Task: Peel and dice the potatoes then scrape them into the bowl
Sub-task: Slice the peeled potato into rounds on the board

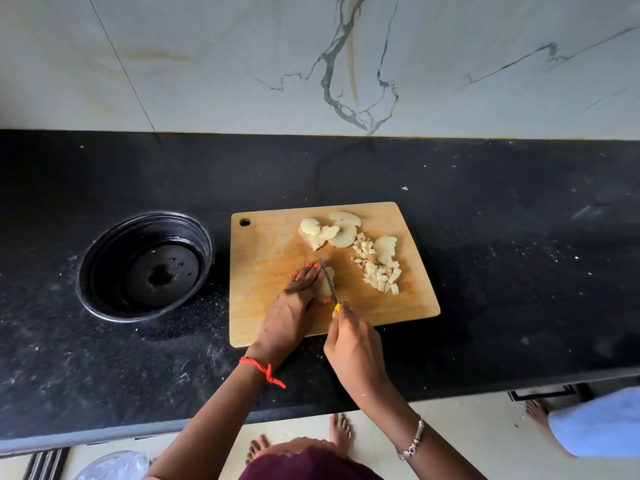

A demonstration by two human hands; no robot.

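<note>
Head view: at mid-frame the left hand point(294, 303) presses a potato piece point(332, 273) with fingers together, while the right hand point(351, 344) curls round the knife point(327, 278) cutting it.

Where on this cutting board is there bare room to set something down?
Bare: the left strip of the cutting board, between its hanging hole and the left hand, and the near right corner below the diced pile. Crowded: far right, with the potato slices.

Soft even daylight, faint shadows, wide-angle bending at edges
</note>
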